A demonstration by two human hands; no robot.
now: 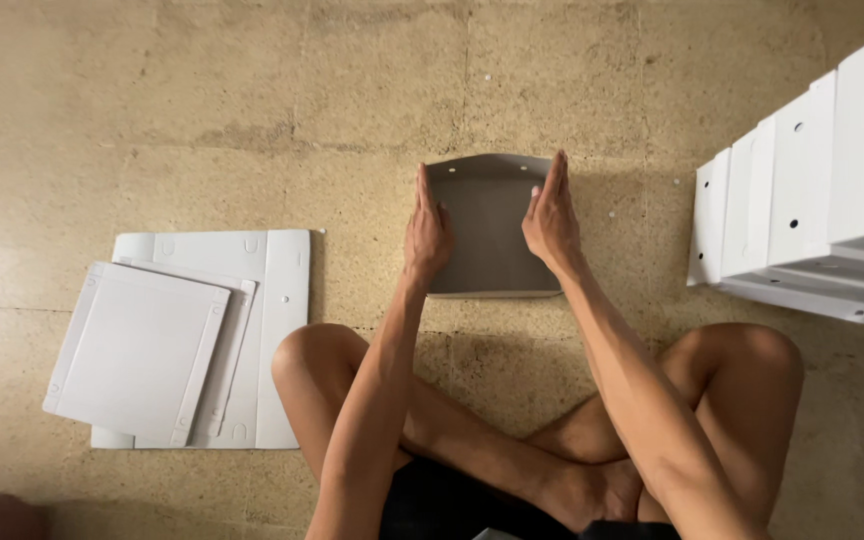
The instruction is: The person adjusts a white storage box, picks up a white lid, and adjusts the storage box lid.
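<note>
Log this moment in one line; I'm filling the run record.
left hand, right hand: flat against grey sheet sides | floor | white panels left

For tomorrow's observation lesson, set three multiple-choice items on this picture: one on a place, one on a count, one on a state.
1. Where does the stack of flat white sheets lie?
A. On the person's left
B. On the person's right
C. On their lap

2. How many hands touch the grey panel?
A. None
B. One
C. Two

3. How are the hands held?
A. Clenched in fists
B. Flat, fingers straight
C. Pinching a screw

Answers:
1 A, the sheets lie on the floor beside the left knee.
2 C, the left hand and right hand press the two sides of the panel.
3 B, both palms face each other on edge, fingers straight.
</note>
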